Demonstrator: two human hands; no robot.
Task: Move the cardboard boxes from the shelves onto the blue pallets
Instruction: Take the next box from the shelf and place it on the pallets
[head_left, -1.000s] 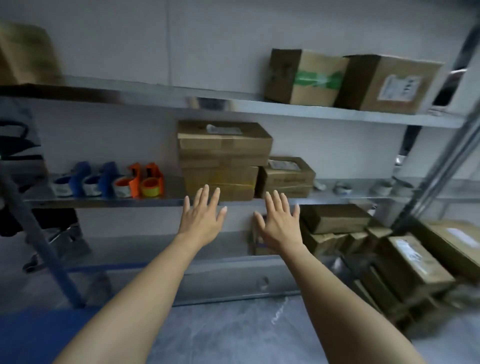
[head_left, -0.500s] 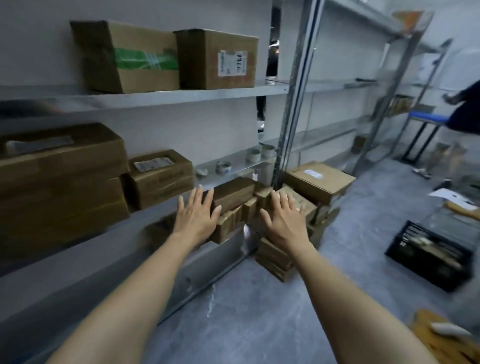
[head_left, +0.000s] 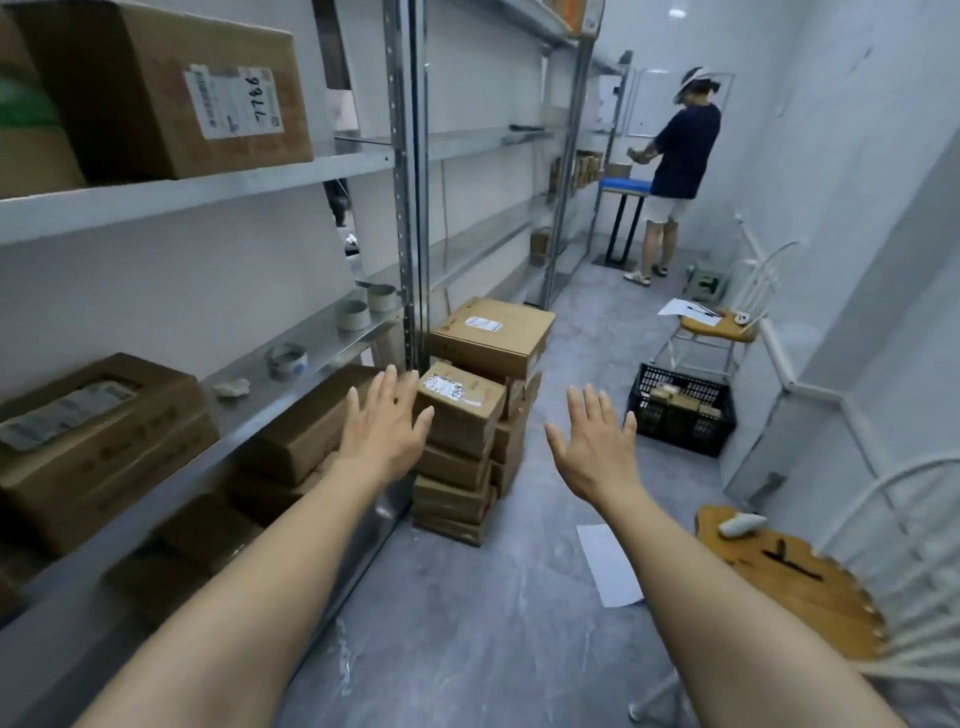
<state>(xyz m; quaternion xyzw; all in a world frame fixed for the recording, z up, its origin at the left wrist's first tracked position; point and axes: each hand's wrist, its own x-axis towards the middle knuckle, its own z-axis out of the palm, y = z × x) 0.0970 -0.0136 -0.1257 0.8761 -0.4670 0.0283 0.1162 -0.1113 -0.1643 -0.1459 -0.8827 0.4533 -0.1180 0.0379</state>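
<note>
Step in hand: judged to be between carries, nothing lifted, no box yet taken up
Left hand (head_left: 382, 434): empty, fingers straight and spread, raised in front of the boxes, no contact visible
Right hand (head_left: 592, 441): empty, fingers straight and fanned wide, over bare floor, well apart from any box
Labelled box (head_left: 171, 93): upright on the upper shelf (head_left: 208, 192), at the left of view
Middle-shelf box (head_left: 98, 431): lying flat, label uppermost, near the left edge
Lower-shelf boxes (head_left: 311, 431): several under the middle shelf (head_left: 322, 338), nearest the left hand
Floor stack (head_left: 467, 415): boxes piled beside the shelving post, no pallet visible beneath
Blue pallets: not in view, position unknown
Next move: probably a turn toward the shelving, one palm to each side of a chosen box, a lift clear of the shelf lip, then a search for the pallets
Aisle hazards: sheet of paper (head_left: 610, 566) underfoot, black crate (head_left: 680, 415) to the right, wooden chair (head_left: 784, 577) close by
</note>
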